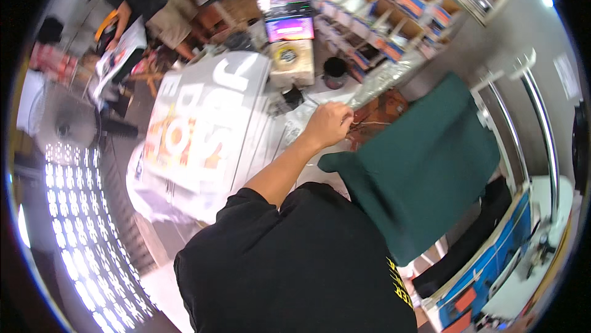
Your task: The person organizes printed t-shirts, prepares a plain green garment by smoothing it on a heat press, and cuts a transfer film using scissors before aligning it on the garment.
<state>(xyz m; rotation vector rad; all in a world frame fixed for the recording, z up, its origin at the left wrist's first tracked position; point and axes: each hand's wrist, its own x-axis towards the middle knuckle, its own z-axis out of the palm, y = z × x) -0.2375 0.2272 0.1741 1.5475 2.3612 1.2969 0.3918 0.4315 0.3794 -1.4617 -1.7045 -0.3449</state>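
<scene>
From here, the left hand (330, 125) curls its fingers, holding what I can't tell; the right hand is hidden. Just beside, a broad dark green fabric sheet (425, 166) spreads toward 2 chrome metal tubes (545, 136), probably for easy reach.

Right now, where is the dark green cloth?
In the head view, the dark green cloth lies right of centre, between the person's left hand and the shiny metal rails.
</scene>
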